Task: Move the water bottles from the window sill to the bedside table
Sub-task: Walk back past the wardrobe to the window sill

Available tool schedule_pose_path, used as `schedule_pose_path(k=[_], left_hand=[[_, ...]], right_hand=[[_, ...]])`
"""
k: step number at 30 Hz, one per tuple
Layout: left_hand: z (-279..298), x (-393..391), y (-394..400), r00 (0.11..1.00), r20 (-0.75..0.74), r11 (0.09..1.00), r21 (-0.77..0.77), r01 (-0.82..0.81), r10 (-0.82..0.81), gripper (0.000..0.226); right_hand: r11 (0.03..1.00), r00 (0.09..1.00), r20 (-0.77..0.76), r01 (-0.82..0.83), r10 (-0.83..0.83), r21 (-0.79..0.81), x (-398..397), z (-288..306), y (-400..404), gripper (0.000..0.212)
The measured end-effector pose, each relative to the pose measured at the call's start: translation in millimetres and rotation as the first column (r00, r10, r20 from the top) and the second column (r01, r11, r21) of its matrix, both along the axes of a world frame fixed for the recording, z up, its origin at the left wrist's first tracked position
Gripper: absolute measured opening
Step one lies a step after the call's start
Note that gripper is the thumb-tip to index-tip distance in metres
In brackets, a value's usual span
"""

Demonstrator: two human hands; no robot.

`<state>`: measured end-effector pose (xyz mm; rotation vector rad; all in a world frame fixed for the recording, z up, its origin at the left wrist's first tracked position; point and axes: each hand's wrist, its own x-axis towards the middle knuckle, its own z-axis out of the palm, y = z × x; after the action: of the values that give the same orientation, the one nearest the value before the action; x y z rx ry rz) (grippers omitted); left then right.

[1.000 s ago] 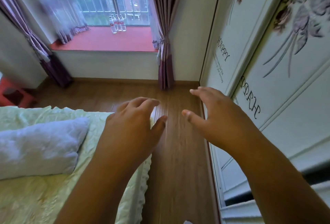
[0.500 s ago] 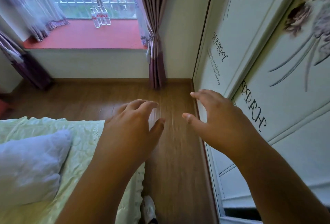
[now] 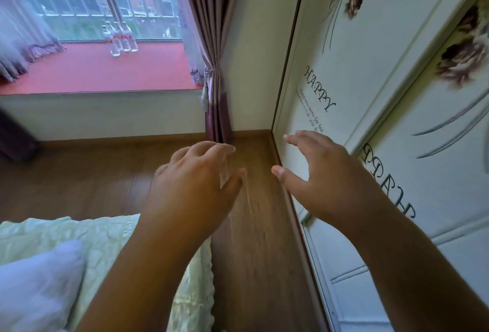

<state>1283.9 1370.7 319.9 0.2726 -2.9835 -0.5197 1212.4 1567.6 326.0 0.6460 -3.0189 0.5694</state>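
As the view swings right and closer to the sill [image 3: 100,72] than a second ago, both hands, left [image 3: 193,186] and right [image 3: 325,183], stay empty with fingers loosely spread, bottles [image 3: 120,39] still upright together by the glass, well out of reach.

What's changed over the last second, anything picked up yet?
Nothing picked up. The view has closed in toward the window sill, so the water bottles look nearer. Left hand and right hand stay open and empty, held out front; the bottles still stand grouped on the sill.
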Motion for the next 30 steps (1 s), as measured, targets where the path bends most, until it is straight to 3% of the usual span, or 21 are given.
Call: schedule_pose_path(k=[13, 30], left_hand=[[-6, -80, -53, 0.990, 0.022, 0.989, -0.032, -0.142, 0.143, 0.054], [3, -229, -55, 0.918, 0.016, 0.917, -0.052, -0.395, 0.397, 0.052]], right_hand=[[0.992, 0.992, 0.024, -0.121, 0.122, -0.033, -112, -16, -64, 0.061], [0.930, 0.930, 0.056, -0.358, 0.362, -0.080, -310, -7, -107, 0.065]])
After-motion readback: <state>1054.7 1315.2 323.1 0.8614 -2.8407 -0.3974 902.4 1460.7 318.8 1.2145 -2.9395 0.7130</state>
